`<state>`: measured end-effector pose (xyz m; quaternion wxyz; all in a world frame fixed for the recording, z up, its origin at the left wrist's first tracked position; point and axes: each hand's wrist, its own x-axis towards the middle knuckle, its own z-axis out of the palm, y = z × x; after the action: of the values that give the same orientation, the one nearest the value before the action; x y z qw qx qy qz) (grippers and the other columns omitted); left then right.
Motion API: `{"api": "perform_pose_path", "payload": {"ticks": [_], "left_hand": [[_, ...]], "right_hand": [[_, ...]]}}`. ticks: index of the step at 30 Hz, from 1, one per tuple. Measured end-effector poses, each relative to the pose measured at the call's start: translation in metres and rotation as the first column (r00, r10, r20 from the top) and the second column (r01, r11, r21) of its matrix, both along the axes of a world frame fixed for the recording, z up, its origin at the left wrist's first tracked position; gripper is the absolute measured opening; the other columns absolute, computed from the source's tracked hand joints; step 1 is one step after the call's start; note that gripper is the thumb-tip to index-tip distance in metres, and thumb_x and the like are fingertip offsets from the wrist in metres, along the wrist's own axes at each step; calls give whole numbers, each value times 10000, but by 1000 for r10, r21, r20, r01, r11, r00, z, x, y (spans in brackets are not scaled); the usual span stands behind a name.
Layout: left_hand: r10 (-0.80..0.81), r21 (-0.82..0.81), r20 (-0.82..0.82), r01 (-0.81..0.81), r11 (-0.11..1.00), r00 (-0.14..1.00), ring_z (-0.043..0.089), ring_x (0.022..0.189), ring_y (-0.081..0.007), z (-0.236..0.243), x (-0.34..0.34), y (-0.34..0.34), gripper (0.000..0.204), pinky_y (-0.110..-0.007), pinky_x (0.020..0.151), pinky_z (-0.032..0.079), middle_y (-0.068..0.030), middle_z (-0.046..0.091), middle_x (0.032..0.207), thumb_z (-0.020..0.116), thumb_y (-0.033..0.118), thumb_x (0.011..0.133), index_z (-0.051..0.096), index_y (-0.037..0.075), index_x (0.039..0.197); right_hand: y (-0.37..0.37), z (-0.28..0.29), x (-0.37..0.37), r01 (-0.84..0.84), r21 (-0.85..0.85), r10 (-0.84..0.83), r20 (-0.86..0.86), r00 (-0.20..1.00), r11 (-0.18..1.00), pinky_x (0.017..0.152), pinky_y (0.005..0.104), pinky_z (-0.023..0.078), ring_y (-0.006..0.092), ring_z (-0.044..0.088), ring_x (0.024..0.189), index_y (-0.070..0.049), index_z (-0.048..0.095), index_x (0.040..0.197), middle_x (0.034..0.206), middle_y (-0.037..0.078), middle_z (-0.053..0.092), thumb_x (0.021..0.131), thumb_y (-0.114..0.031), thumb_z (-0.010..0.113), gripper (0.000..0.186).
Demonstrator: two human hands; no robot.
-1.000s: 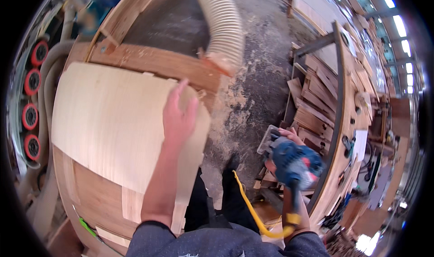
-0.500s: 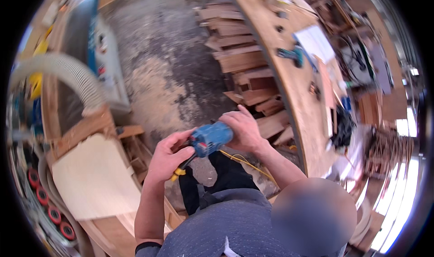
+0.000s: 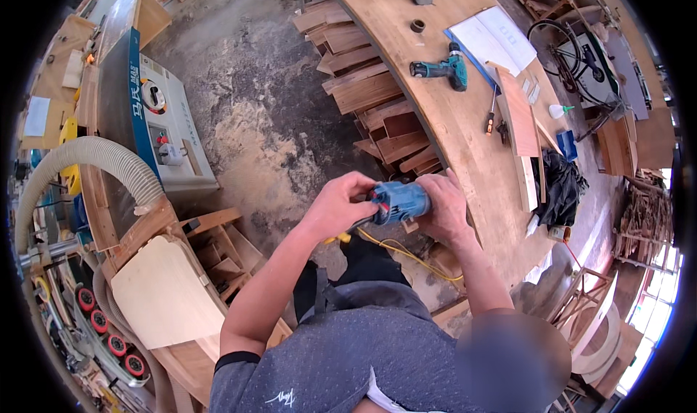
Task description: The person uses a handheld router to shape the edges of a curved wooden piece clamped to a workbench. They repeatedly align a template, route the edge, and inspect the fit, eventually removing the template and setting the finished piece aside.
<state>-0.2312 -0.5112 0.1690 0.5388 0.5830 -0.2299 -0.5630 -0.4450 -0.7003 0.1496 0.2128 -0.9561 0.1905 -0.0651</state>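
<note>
A blue corded power tool with a short, rounded body, its exact kind unclear (image 3: 401, 201), is held in front of me above the floor, close to the workbench edge. My right hand (image 3: 444, 208) is closed round its right end, covering that end. At the left end, beside the dark cord, the thumb and fingers of my left hand (image 3: 340, 204) close on the housing; what exactly the fingertips touch is hidden. A yellow cable (image 3: 399, 252) hangs below the tool, by my legs.
To the right, the workbench (image 3: 406, 50) carries a teal cordless drill (image 3: 444, 69), a screwdriver (image 3: 491, 115) and boards (image 3: 517, 119). Wood offcuts (image 3: 370, 97) are stacked beneath it. On the left stand a machine cabinet (image 3: 170, 122), a ribbed hose (image 3: 109, 155) and pale panels (image 3: 163, 293).
Both hands and the blue tool have shifted right, nearer the workbench, and slightly up in the picture. The head view has moved too. Both hands keep their hold.
</note>
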Motion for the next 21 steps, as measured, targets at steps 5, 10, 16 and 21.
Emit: {"api": "perform_pose_path", "payload": {"ticks": [5, 10, 16, 21], "left_hand": [[-4, -78, -140, -7, 997, 990, 683, 1019, -123, 0, -8, -41, 289, -304, 919, 557, -81, 734, 1092, 758, 15, 907, 659, -21, 1176], [-36, -112, -101, 24, 993, 994, 681, 992, -116, -28, -17, -78, 207, -309, 910, 560, -49, 728, 1070, 716, 6, 960, 663, 6, 1160], [-113, -11, -67, 113, 994, 991, 670, 1010, -122, -43, -21, -106, 216, -301, 920, 552, -70, 721, 1101, 659, 33, 999, 653, -36, 1204], [-62, -53, 110, 68, 996, 992, 652, 1248, -228, -49, -17, -111, 406, -357, 1069, 521, -179, 683, 1346, 670, 116, 1013, 585, -45, 1376]], "right_hand": [[-29, 12, -11, 58, -38, -59, -23, 998, 998, 1177, 583, 345, 298, 627, 1221, -176, 601, 1276, 1234, 63, 675, 640, -161, 880, 695], [-49, 8, -25, 112, -62, -113, -23, 993, 992, 1176, 597, 349, 324, 633, 1202, -172, 604, 1273, 1217, 84, 683, 669, -139, 834, 647], [-59, 2, -28, 161, -38, -163, -62, 985, 986, 1182, 577, 350, 317, 644, 1170, -163, 629, 1214, 1169, 83, 699, 647, -138, 847, 608], [-91, -18, -68, 292, -116, -308, -164, 937, 949, 1173, 597, 344, 327, 656, 1145, -148, 635, 1203, 1152, 86, 717, 646, -209, 892, 616]]}}
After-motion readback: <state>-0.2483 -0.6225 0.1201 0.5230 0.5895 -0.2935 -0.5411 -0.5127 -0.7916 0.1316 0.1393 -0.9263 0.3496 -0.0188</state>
